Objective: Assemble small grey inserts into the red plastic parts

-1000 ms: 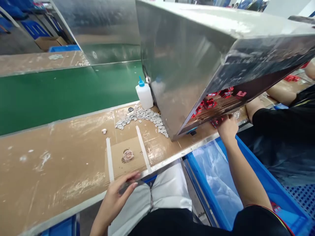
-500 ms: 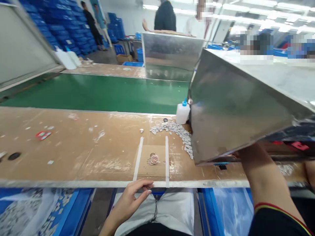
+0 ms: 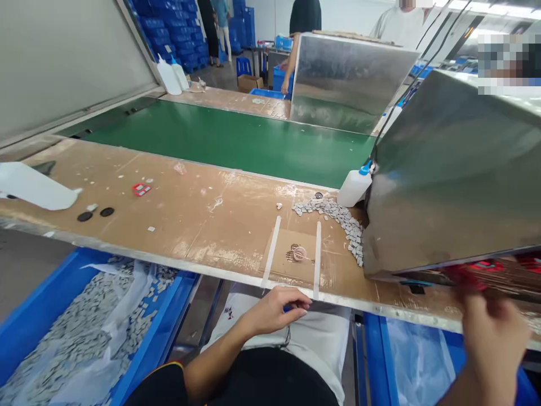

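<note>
My left hand (image 3: 276, 310) hangs at the table's front edge with its fingers loosely bent and apart, nothing in it. Just beyond it, a cardboard piece (image 3: 291, 268) lies between two white tape strips and bears a small round cup-like piece (image 3: 299, 253) with dark smears beside it. Under the metal hood at the right, my right hand (image 3: 492, 332), smeared by motion, pinches a red plastic piece (image 3: 467, 276). More red pieces (image 3: 530, 262) lie under the hood. Several small grey tiles (image 3: 344, 220) form a curved pile left of it.
A metal hood (image 3: 448, 186) blocks the right side. By it stands a white squeeze bottle (image 3: 354, 187); another white bottle (image 3: 38, 186) lies far left. Beyond runs a green belt (image 3: 253, 141). Blue bins (image 3: 169, 321) sit below the table. A person (image 3: 305, 17) stands across.
My right hand has drawn back from under the hood with a red plastic piece in its fingers. My left hand stays near the table edge. The view has turned left and tilted.
</note>
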Action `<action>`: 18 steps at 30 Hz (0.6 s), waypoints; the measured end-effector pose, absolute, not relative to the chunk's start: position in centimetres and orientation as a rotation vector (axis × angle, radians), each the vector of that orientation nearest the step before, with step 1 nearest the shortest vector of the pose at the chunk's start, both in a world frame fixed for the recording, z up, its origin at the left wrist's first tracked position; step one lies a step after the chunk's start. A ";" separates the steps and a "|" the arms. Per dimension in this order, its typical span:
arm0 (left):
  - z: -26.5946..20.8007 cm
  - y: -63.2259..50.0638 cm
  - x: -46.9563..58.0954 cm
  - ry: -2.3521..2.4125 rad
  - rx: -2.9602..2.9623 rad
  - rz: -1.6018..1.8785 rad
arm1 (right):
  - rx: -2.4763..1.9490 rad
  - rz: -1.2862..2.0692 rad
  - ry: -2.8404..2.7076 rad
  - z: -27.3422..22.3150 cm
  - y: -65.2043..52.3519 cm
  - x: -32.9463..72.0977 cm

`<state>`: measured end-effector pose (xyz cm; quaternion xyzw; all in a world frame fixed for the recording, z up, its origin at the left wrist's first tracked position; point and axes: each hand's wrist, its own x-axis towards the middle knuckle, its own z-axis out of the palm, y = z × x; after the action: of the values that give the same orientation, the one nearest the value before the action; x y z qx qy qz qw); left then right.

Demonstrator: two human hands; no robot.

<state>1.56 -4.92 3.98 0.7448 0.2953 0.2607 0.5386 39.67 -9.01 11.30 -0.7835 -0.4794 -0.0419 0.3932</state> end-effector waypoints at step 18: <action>2.7 -1.5 1.2 0.596 1.707 0.913 | -1.341 0.898 -1.302 2.8 -10.0 17.8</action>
<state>1.19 -1.52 2.72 0.7149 0.2496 0.3823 0.5296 17.84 -9.97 2.76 -0.5567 -0.5406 0.3729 0.5087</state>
